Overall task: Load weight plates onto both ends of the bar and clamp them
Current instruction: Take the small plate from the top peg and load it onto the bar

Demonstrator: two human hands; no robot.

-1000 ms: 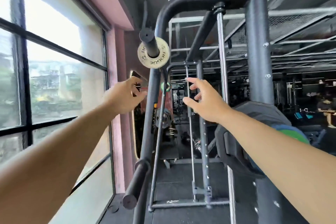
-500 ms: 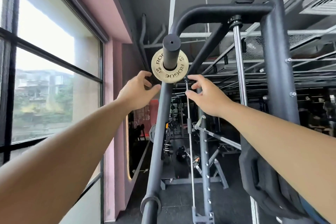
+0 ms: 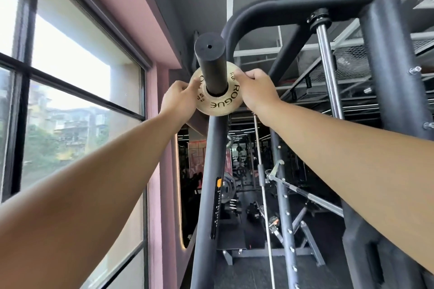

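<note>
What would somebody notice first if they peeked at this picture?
Right in the middle, a small tan plate marked ROGUE sits on a thick black peg pointing up toward the camera. The left hand grips its left edge and the right hand grips its right edge. A big bright window fills the left side.

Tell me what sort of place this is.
Most likely a gym. The left hand and right hand grip a small ROGUE weight plate on a black peg of a steel rack; more plates stand in the room behind.
</note>
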